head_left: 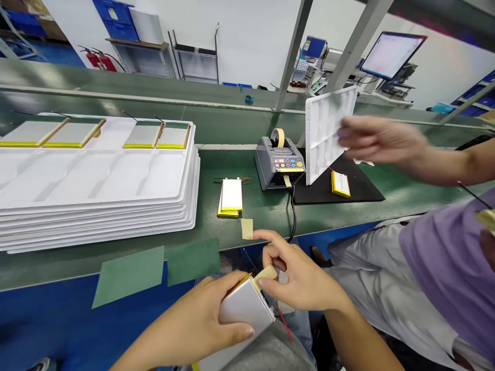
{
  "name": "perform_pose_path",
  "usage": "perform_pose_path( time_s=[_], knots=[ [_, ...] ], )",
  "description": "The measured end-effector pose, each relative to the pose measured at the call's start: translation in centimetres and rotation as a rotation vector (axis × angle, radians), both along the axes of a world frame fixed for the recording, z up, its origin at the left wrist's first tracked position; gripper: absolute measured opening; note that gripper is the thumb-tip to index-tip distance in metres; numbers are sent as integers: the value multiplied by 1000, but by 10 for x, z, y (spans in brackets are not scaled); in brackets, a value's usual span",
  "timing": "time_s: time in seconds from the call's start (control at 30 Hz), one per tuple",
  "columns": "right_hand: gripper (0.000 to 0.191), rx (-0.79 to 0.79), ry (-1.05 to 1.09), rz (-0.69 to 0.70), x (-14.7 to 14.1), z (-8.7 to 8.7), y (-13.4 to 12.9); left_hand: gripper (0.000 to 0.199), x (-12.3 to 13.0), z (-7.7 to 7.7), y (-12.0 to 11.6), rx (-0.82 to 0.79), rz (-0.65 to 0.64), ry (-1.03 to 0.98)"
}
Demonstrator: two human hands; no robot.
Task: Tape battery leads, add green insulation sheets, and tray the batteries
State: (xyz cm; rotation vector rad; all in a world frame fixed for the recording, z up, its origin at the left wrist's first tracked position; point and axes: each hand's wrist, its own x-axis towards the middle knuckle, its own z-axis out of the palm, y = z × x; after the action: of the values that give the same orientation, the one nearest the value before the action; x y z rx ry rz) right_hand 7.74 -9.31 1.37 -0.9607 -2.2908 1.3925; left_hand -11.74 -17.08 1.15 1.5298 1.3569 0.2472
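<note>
My left hand [209, 314] is wrapped round a silver pouch battery [245, 312] held at a tilt above my lap. Red and black wires come out of its far end. There, a strip of beige tape [266, 275] sits on the edge, under the thumb of my right hand [296, 270]. The index finger of that hand points out, with a second piece of beige tape [247, 229] at its tip. Just beyond, two flat batteries [231, 196] with yellow edges lie stacked on the green bench [209, 170].
White trays [162, 206] are stacked at left, several batteries in the top one. A tape dispenser [280, 162] stands mid-bench. To the right, a co-worker's blurred hand [381, 139] is by an upright white tray [328, 134]; a battery [341, 184] lies on a black mat [363, 185].
</note>
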Motion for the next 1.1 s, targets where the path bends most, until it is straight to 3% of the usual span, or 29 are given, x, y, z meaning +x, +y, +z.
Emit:
perform_pose_path(
  time_s=[0.17, 0.27, 0.33, 0.43, 0.5, 0.7, 0.8, 0.87, 1.0, 1.1],
  knots=[
    [76, 164, -177, -23, -2, 0, 2, 26, 4, -5, -1, 10, 29, -19],
    [88, 288, -213, -111, -2, -5, -1, 26, 6, -8, -2, 28, 94, -22],
    [89, 413, -112, -237, -2, -12, -5, 27, 7, -6, -2, 24, 132, 16],
    [69, 545, 152, -354, -4, -21, -14, 25, 8, -1, 0, 6, 129, 95],
    [59, 484, 249, -355, -6, -24, -18, 26, 9, 0, 2, 18, 96, 133],
    [57, -98, 302, -363, -8, -23, -17, 37, 11, -17, -2, 171, 45, 253],
    [54, -282, 380, -352, -7, -27, -15, 58, 10, -23, -2, 195, 29, 330],
    [51, -318, 400, -355, -7, -31, -15, 67, 10, -24, -1, 224, 14, 336],
    [55, -310, 403, -340, -6, -34, -15, 50, 7, -30, -1, 298, -62, 268],
    [59, -273, 362, -339, -5, -31, -13, 44, 5, -36, -3, 373, -49, 239]
  ],
)
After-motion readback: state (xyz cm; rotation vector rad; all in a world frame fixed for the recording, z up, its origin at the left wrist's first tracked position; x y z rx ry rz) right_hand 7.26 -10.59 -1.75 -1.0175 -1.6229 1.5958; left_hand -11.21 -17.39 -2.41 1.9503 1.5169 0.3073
